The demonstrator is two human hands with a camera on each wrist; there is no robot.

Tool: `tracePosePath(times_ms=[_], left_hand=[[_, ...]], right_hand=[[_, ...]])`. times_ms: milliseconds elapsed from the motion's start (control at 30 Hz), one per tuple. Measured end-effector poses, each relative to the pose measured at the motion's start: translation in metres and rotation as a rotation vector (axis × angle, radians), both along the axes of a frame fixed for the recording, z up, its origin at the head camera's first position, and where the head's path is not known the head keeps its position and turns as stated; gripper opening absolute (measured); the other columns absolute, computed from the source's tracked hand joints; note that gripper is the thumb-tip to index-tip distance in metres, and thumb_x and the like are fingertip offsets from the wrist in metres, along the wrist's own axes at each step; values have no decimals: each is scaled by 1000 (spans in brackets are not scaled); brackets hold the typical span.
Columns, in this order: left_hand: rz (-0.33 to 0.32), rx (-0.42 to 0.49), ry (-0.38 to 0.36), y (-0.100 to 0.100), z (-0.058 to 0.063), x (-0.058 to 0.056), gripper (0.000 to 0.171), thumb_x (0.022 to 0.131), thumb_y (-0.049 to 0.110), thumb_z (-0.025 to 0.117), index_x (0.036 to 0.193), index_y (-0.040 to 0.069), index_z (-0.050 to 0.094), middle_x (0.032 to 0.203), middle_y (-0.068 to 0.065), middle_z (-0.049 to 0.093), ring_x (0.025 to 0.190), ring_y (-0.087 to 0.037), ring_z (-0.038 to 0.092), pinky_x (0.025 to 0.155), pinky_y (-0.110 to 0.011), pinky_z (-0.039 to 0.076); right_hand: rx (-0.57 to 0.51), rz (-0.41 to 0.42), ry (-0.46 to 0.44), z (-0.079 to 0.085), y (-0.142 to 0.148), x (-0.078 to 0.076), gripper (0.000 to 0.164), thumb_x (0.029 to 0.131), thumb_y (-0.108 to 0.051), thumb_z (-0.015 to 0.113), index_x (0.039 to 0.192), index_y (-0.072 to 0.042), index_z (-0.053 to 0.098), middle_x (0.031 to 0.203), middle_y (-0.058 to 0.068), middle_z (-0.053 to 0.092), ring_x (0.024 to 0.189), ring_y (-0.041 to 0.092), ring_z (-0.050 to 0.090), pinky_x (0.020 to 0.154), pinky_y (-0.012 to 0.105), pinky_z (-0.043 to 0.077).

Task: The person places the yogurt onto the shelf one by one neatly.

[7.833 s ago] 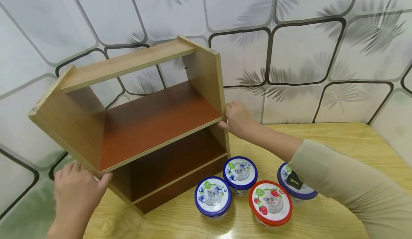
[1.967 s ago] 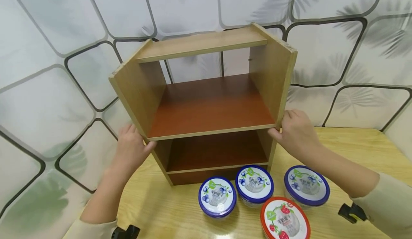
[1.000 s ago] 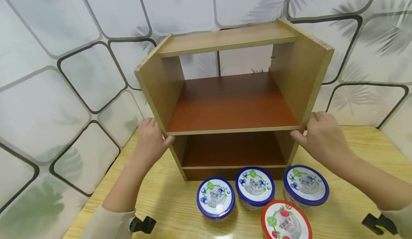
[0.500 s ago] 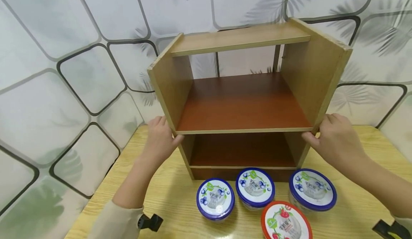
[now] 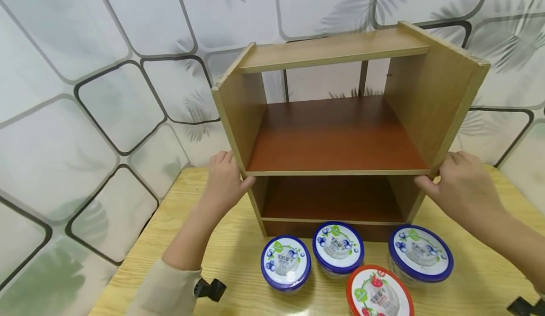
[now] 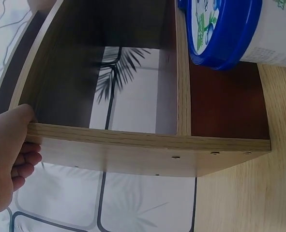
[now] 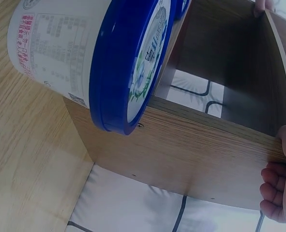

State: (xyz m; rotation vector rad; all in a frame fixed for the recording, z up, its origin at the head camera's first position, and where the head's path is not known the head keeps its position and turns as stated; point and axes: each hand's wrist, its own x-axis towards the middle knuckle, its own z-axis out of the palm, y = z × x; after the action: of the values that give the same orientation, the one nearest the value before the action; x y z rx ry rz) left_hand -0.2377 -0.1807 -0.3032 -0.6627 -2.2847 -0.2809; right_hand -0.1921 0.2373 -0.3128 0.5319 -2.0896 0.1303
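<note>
A small wooden shelf unit (image 5: 336, 141) with red-brown boards stands upright in the head view, open at the back. My left hand (image 5: 223, 183) grips its left side panel at the height of the middle board, thumb on the front edge and fingers round the outside. On the opposite panel my right hand (image 5: 461, 188) grips the same way. In the left wrist view the left fingers (image 6: 26, 164) curl against the outer face of the panel; the right fingers (image 7: 273, 191) do likewise in the right wrist view.
Close before the shelf stand tubs with blue lids: a left one (image 5: 285, 263), a middle one (image 5: 338, 248) and a right one (image 5: 420, 253) at the shelf's front right corner. A red-lidded tub (image 5: 380, 293) sits nearer. A patterned wall (image 5: 106, 112) rises behind the wooden table (image 5: 238, 278).
Gripped by both hands, the shelf has shifted rightward and turned to face the front more squarely. Lately the right blue-lidded tub has moved right too; the other tubs stay nearly in place.
</note>
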Motion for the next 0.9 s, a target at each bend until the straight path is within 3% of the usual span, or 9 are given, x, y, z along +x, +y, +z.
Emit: tracePosePath(times_ms=[367, 567, 900], left_hand=[[-2, 13, -18, 5, 1, -3, 25, 72, 18, 64, 87, 1, 54, 80, -13, 55, 82, -32, 48, 77, -44, 36], [-8, 13, -13, 11, 2, -3, 28, 74, 21, 65, 89, 0, 54, 82, -14, 56, 82, -33, 49, 77, -44, 36], [7, 29, -21, 14, 0, -1, 29, 72, 18, 66, 91, -1, 55, 82, -14, 56, 83, -33, 49, 78, -45, 36]], right_hand=[[-3, -9, 15, -1, 3, 3, 75, 94, -59, 21, 58, 3, 43, 51, 17, 46, 54, 39, 46, 53, 47, 34], [7, 11, 41, -1, 8, 2, 74, 95, -57, 21, 65, 6, 45, 53, 17, 45, 55, 40, 45, 57, 48, 34], [23, 1, 12, -1, 10, 2, 77, 96, -57, 19, 66, 8, 47, 54, 20, 46, 56, 42, 47, 59, 49, 35]])
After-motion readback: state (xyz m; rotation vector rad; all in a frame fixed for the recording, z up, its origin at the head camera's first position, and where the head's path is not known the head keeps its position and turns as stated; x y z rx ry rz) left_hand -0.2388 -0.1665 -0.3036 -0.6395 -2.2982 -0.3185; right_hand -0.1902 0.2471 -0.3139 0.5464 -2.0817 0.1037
